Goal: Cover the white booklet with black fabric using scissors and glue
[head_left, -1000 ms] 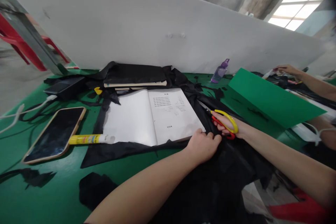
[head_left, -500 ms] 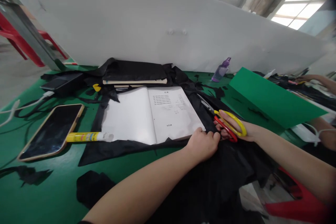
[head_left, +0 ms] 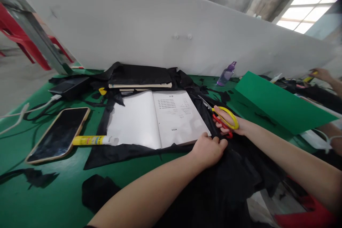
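An open book lies on a sheet of black cloth that sticks out past its edges. My left hand is closed on the black cloth at the book's lower right corner. In my right hand are scissors with one yellow and one red handle loop. Their blades point up and left along the book's right side, over the black cloth. Whether the blades are cutting cannot be made out. A long stretch of the cloth hangs toward my lap beneath my hands.
A phone and a yellow glue stick lie left of the book. Behind it sits a black-covered book. A purple bottle stands near the white partition. A green board stands at right, beside another person's hand.
My right hand and the scissors have shifted slightly left and up along the book's right side. My left hand keeps its hold on the cloth. The view has tilted a little.
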Demonstrator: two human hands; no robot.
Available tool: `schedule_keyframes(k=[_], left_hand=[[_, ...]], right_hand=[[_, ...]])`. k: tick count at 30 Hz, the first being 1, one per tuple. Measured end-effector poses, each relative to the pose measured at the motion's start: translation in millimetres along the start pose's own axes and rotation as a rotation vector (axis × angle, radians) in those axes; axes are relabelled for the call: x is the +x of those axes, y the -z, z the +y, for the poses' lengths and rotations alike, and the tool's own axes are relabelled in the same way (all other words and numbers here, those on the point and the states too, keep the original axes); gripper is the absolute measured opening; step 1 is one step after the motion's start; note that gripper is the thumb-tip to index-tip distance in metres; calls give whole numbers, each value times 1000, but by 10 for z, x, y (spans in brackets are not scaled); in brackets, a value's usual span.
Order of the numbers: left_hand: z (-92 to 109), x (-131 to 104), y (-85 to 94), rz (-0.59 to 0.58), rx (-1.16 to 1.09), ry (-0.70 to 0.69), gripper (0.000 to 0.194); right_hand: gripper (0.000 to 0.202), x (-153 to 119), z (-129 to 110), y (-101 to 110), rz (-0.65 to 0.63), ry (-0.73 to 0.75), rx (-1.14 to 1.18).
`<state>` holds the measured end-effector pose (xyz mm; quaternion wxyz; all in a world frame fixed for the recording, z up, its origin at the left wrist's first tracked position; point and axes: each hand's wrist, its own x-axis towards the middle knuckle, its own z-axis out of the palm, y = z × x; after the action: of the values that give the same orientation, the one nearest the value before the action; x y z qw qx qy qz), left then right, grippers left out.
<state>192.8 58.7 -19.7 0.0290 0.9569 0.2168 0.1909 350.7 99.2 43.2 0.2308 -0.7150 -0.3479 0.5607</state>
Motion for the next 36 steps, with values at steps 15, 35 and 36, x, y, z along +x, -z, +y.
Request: schedule_keyframes(k=[15, 35, 36], left_hand=[[-7, -6, -34, 46, 8, -23, 11], [-11, 3, -42, 33, 1, -24, 10], [-11, 4, -39, 31, 0, -24, 11]], right_hand=[[57, 119, -24, -82, 173, 125, -47], [68, 423, -379, -9, -27, -61, -39], [66, 447, -373, -16, 0, -56, -41]])
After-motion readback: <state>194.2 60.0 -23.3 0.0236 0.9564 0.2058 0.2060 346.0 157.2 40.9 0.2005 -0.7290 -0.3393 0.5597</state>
